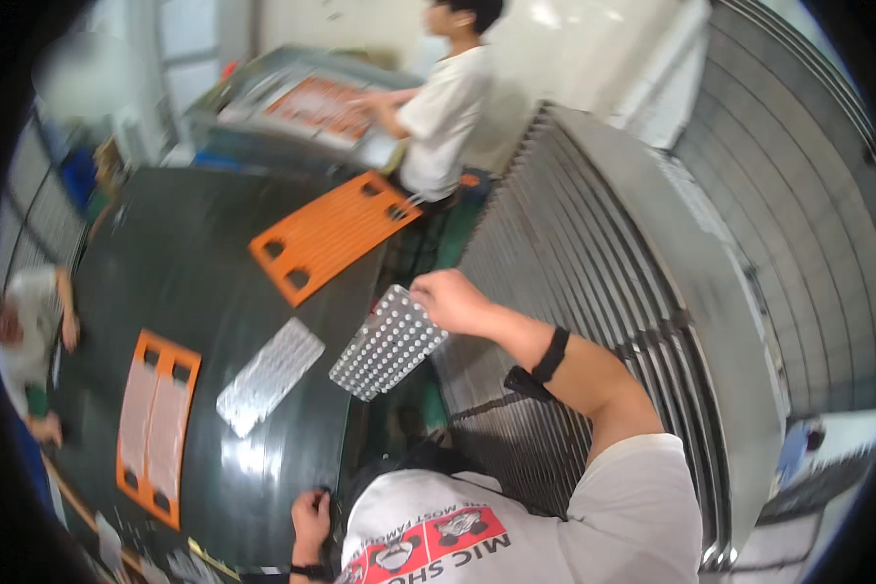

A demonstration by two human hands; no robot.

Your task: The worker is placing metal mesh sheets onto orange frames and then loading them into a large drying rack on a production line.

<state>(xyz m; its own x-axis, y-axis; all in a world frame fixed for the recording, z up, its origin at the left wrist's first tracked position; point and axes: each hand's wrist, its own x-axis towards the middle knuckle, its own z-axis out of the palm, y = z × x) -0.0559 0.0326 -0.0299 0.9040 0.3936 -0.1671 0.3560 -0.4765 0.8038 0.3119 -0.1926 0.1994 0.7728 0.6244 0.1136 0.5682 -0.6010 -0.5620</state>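
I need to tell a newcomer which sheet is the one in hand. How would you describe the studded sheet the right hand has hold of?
Start at the wide dark conveyor belt running up the middle. At its right edge, beside the grey slatted rack, the right hand grips the top corner of a clear studded sheet. Unlike the similar sheet lying flat on the belt, this one overhangs the edge, tilted.

On the counter (195, 253) one perforated sheet (269, 375) lies flat, a frame (158, 428) holding two sheets lies to its left, an empty frame (333, 234) lies behind it, and the right hand (450, 300) holds another perforated sheet (387, 343) at the counter's right edge, beside the slatted rack (574, 292).
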